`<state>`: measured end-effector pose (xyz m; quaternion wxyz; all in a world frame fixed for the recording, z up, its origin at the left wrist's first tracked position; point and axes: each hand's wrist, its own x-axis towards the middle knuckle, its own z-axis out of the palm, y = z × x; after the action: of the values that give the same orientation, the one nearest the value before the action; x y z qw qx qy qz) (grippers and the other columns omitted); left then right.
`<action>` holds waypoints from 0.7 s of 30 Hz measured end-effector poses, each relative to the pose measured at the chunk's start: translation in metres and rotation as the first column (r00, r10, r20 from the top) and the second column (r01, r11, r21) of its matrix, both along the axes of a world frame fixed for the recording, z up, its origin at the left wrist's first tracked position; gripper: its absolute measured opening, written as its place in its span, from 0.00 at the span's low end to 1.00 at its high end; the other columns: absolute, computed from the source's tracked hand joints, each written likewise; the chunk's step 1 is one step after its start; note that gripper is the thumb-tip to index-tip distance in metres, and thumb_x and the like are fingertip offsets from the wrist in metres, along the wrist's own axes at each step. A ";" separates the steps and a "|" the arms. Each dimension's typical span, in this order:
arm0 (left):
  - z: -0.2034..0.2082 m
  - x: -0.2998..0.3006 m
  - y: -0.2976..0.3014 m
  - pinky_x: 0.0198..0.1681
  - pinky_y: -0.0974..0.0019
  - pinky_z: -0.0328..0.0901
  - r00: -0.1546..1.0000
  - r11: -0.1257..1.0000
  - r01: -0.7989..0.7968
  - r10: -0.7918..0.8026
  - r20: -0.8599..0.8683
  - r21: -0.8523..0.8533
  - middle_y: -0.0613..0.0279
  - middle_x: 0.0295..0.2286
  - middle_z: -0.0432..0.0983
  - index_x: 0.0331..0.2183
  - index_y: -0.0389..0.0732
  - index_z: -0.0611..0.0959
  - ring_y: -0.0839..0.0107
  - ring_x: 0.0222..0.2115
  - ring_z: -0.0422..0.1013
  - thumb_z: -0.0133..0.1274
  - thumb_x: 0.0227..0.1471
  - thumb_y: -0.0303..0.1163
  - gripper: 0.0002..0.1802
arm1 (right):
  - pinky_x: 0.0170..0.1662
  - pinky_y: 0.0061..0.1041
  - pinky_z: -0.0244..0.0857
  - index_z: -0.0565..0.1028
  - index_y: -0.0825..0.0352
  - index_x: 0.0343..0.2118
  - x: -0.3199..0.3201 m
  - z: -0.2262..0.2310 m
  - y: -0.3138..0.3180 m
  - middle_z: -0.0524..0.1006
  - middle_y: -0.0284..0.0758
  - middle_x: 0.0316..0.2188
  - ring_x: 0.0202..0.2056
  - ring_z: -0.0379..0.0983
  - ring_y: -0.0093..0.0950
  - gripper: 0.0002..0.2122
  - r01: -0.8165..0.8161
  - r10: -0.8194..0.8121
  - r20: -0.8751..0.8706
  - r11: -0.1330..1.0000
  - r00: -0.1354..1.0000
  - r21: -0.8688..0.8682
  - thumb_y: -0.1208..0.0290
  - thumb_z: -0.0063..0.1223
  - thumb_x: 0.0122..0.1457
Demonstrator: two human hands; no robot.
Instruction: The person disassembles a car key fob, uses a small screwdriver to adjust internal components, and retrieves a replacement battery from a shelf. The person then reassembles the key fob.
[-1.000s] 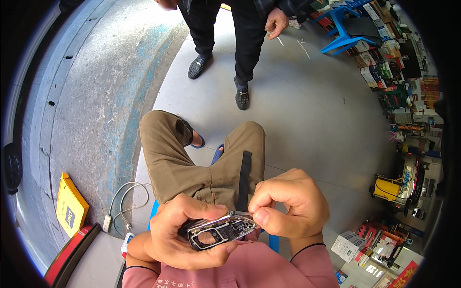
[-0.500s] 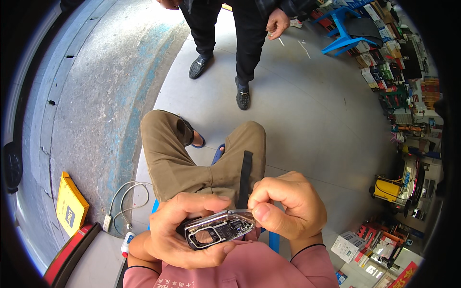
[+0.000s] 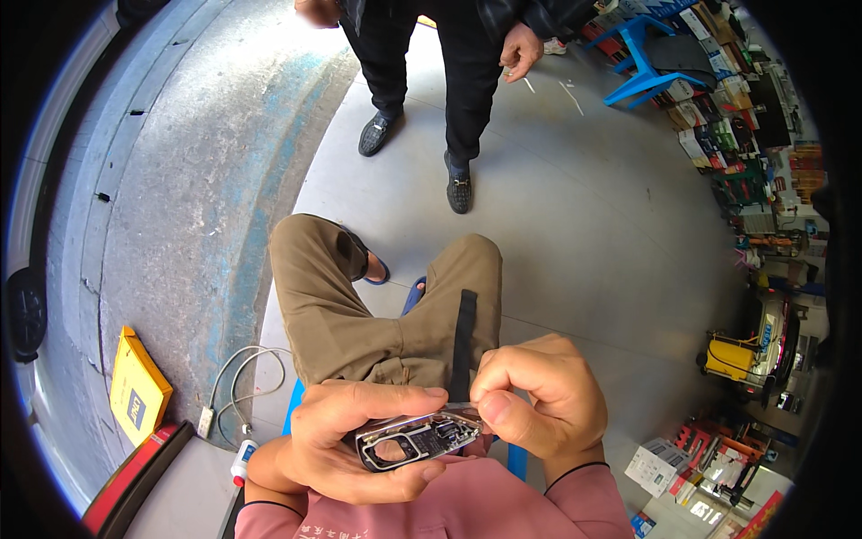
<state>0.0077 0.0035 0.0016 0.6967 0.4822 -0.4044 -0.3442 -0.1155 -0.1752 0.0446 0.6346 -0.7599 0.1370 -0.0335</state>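
Note:
My left hand (image 3: 359, 440) wraps round an opened key fob (image 3: 422, 442), thumb along its upper edge and fingers beneath. The fob is small and dark with a silvery rim, its inside facing up. A circuit board, a pale rounded frame and a copper-coloured oval patch show in it. At the fob's narrow right end, my right hand (image 3: 543, 400) is closed, thumb and forefinger pinched together on the edge of its casing. Exactly what lies between those fingertips is hidden.
Facing me stands a person in dark trousers (image 3: 467, 90). Left are a yellow box (image 3: 139, 388), a white cable (image 3: 235, 377) and a white bottle with a red cap (image 3: 242, 460). A blue stool (image 3: 648, 67) and shelves of boxed goods (image 3: 718, 135) line the right.
My left thumb has slid rightward along the fob's upper edge, and the fob is tilted slightly differently. My right pinch stays at its narrow end. The whole view has shifted a little.

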 end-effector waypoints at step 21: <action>-0.009 -0.010 0.002 0.29 0.68 0.75 0.998 0.997 -0.034 0.038 0.056 -0.070 0.42 0.30 0.80 0.37 0.23 0.79 0.61 0.27 0.80 0.66 0.34 0.23 0.24 | 0.16 0.24 0.52 0.69 0.64 0.17 -0.010 -0.008 0.004 0.69 0.30 0.12 0.12 0.63 0.26 0.16 -0.039 0.061 0.131 0.986 0.989 -0.163 0.61 0.57 0.55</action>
<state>-0.0020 0.0058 -0.0076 0.7071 0.4748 -0.4272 -0.3036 -0.1254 -0.1716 0.0364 0.5802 -0.8074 0.0713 -0.0802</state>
